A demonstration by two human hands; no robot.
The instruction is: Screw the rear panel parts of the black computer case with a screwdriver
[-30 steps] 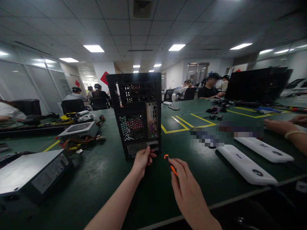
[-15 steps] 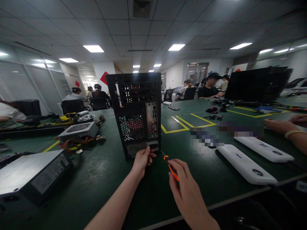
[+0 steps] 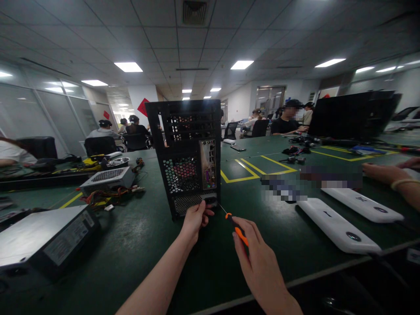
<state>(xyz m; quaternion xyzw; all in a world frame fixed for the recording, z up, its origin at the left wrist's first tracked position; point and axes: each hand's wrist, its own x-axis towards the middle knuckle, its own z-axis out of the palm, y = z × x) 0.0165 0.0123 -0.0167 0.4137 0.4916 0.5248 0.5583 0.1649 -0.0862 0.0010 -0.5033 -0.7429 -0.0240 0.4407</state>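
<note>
An upright black computer case [image 3: 159,144] stands with its rear side towards me, showing slots, a honeycomb grille and a port panel [image 3: 207,164]. Low in it is the mesh back of a power supply [image 3: 183,204]. My left hand [image 3: 197,216] is closed at this lower panel, thumb up beside the black socket and fingers curled; what lies between them is hidden. My right hand [image 3: 257,251] grips an orange and black screwdriver [image 3: 241,236]. The thin shaft slants up left, its tip at the case's lower right corner; the screw itself is too small to make out.
At left lie a large power supply [image 3: 55,236] and a smaller one [image 3: 106,179] with bundled cables. Two white power banks [image 3: 337,225] lie at right, near another person's hands [image 3: 387,175]. A black monitor [image 3: 352,116] stands farther back on the green table [image 3: 131,258].
My right hand has shifted slightly right and the screwdriver handle has turned about its axis. The left hand and the case stay where they were.
</note>
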